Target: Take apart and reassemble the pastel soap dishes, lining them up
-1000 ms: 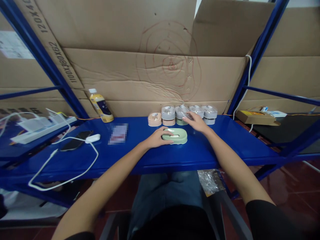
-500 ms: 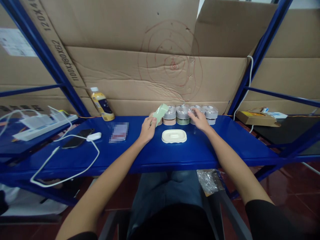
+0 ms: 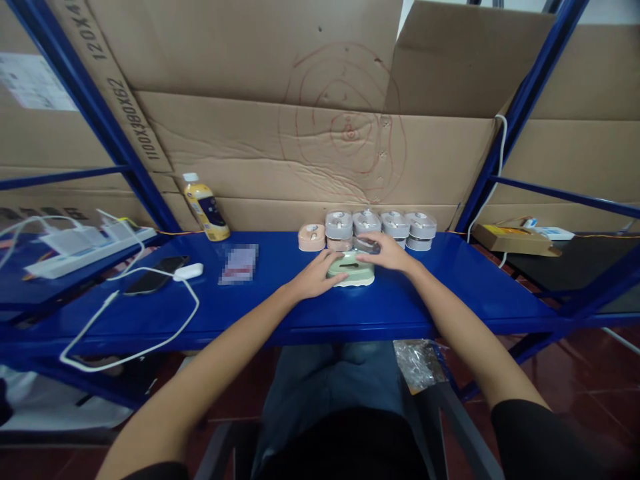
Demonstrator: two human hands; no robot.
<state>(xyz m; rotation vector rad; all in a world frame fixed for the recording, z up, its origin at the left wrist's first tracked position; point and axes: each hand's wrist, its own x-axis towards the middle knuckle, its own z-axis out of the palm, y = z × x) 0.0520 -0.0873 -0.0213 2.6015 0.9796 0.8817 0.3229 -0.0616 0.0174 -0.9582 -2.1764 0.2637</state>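
A pale green oval box (image 3: 351, 271) on a cream base lies on the blue shelf (image 3: 390, 307) in front of me. My left hand (image 3: 316, 275) grips its left end, fingers curled on the lid. My right hand (image 3: 391, 251) reaches over the box's far right edge and pinches a small clear greyish piece (image 3: 367, 245) just above the lid. Behind them stands a row of round lidded containers (image 3: 395, 225), mostly stacked in twos, with a single peach one (image 3: 311, 237) at the left end.
A yellow bottle (image 3: 205, 212) stands at the back left. A dark phone (image 3: 150, 283), a white charger (image 3: 189, 271) with a looping cable (image 3: 125, 333), a power strip (image 3: 75, 257) and a blurred card (image 3: 238, 264) lie left. A flat cardboard box (image 3: 510, 235) sits right. Cardboard sheets (image 3: 300, 120) back the shelf.
The left hand had lifted the green lid up to the left; now it is back down on the cream base. The right hand came from the stacks toward the box.
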